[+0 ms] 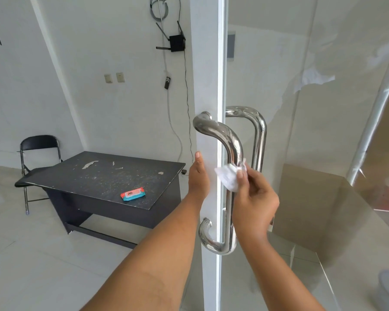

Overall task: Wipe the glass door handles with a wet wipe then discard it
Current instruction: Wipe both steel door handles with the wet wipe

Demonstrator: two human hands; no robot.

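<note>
- The near door handle (230, 144), a polished steel bar, curves out from the edge of the glass door (323, 153) and runs down to a lower bend near the bottom fixing.
- A second handle (259, 135) of the same kind is seen through the glass, just beyond the first.
- The wet wipe (228, 176), white and crumpled, is pressed against the middle of the near handle's upright part.
- The right hand (254, 196) pinches the wipe between thumb and fingers, closed on it, with the knuckles toward the camera.
- The left hand (198, 176) lies flat and open against the white edge strip of the door, beside the handle, fingers pointing up and holding nothing.
- A dark desk (88, 176) with a scuffed top stands to the left, well apart from the door.
- A pack of wipes (133, 194), orange and blue, lies on the desk near its front edge.
- A black folding chair (39, 144) stands behind the desk's far corner.
- A black router (176, 42) hangs on the white wall above.
</note>
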